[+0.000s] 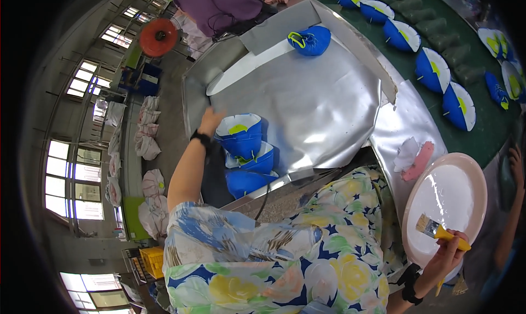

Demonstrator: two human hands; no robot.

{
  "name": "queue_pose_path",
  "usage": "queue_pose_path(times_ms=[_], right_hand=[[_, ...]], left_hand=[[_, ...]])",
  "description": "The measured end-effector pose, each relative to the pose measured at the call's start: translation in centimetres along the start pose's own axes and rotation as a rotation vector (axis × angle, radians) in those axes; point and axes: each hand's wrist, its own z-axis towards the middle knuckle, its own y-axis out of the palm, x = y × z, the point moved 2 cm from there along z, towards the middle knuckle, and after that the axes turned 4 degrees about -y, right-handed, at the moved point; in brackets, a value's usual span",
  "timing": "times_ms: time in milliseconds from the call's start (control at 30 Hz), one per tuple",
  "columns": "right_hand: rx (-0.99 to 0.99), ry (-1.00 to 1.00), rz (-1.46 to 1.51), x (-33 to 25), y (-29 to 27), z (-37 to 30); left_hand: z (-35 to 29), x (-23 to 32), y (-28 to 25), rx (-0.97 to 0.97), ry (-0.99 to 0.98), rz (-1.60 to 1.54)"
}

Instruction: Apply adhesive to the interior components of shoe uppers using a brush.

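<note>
My right hand [445, 258] grips a paintbrush [445, 235] by its yellow handle, at the near rim of a pale pink basin [480, 196]. The bristles hang over white liquid [446, 191] inside. Out over the left part of a metal-lined tray [323, 103], my left hand [210, 121] seems to have its fingers apart, with nothing visible in it. Just right of that hand stands a stack of blue shoe uppers [241, 144] with white and yellow-green insides. Another blue upper [313, 41] with yellow-green trim lies alone at the tray's far end.
Rows of blue uppers [433, 70] run along a dark green conveyor belt [485, 144] on the right. Pink and white scraps [419, 163] lie beside the basin. Another person's arm [512, 204] shows at the right edge. An orange round fan [159, 37] stands far left.
</note>
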Motion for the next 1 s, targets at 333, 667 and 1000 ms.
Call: queue_pose_path(times_ms=[333,667,1000], right_hand=[[-0.022,-0.011,0.094,-0.6,1.9,-1.8],[0.028,-0.074,0.077,-1.5,2.3,-2.9],[0.098,-0.026,0.103,-1.0,0.7,-3.9]], left_hand=[[-10.9,0.1,6.1,-0.723,-0.603,-0.957],[-13.0,26.7,10.2,-0.521,0.370,-0.196],[-12.9,25.7,14.5,-0.565,1.058,0.040]])
